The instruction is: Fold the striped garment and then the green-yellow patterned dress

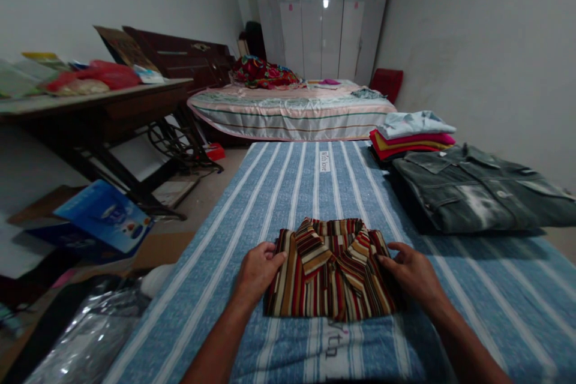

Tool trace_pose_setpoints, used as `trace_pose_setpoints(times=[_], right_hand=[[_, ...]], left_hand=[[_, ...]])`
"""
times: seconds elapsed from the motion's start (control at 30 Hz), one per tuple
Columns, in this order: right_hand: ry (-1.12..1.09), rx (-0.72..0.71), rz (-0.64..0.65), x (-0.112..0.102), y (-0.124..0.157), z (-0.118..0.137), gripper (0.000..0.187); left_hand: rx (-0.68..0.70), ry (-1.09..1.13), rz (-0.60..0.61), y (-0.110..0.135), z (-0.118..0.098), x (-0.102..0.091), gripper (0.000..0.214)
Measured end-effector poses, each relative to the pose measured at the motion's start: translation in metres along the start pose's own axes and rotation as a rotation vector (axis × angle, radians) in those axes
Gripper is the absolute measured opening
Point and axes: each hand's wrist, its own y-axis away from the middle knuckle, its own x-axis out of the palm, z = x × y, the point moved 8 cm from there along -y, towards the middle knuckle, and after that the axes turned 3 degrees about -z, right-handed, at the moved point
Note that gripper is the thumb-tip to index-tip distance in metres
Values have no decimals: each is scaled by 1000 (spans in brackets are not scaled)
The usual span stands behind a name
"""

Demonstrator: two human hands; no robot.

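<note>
Left hand (254,273): thumb and fingers closed on one edge of striped shirt (315,297), folded flat on blue cloth (288,192). Sides best kept level, I'd judge, collar (314,255) square. Right hand (414,270): opposite edge, likewise pinched. Farther right: dark folded jacket (488,192).

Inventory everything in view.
Shirt: one, striped red and brown, between hands
Cloth: one, blue and white, under shirt
Jacket: one, dark green, right
Clothes pile: one, multicoloured, behind jacket
Bed: one, pink and white, far end
Blanket: one, red patterned, on bed
Headboard: one, dark brown, left of bed
Wardrobe: one, pale grey, back wall
Side table: one, dark, left
Bag: one, red, on side table
Printed box: one, blue, left floor
Plastic wrap: one, clear, lower left
Small clutter: uncounted, mixed, left
Left hand: one, bare, shirt's left edge
Right hand: one, bare, shirt's right edge
</note>
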Motion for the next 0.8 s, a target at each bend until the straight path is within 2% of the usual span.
trace_pose_setpoints(times=[0.17,0.37,0.5,0.63,0.7,0.8], right_hand=[[28,21,-5,1,-1,-2,56],[306,16,-37,-6,8,16,35],[350,-6,-83,-8,12,24,31],[142,-40,-88,-5,9,22,34],[-13,-20,-61,-1,6,16,44],[-280,81,46,11,3,5,55]], left_hand=[[-1,134,91,5,-6,8,30],[1,47,28,3,-1,6,30],[28,-49,-7,-2,3,5,33],[-11,77,24,2,3,8,38],[-63,188,97,7,1,12,37],[-148,310,219,14,-2,20,36]])
